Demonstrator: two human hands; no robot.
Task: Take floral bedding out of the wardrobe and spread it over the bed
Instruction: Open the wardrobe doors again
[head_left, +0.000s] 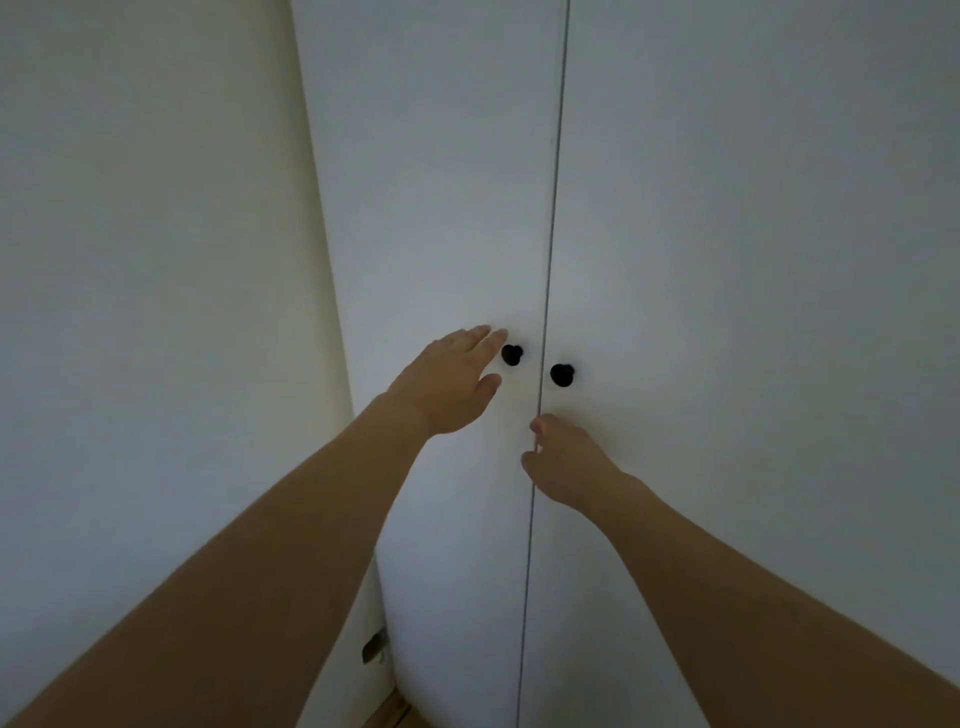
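Both wardrobe (727, 260) doors are closed, hiding the bedding. The left hand (449, 382), released, nears the left knob (511, 355); the right hand (566, 462), loosely curled and empty, is below the right knob (562, 375). Fingers may slip off small knobs.

— What is the person wearing on the arms?

— Nothing is covering them. Both arms are showing bare from the bottom corners all the way up to the wrists, and no sleeve edge is coming into the picture.

— And the hands?

— The left hand (449, 384) and the right hand (569, 465) are showing bare too. Nothing is sitting on the wrists. The fingers (480, 338) are looking plain, and the nails are looking short.
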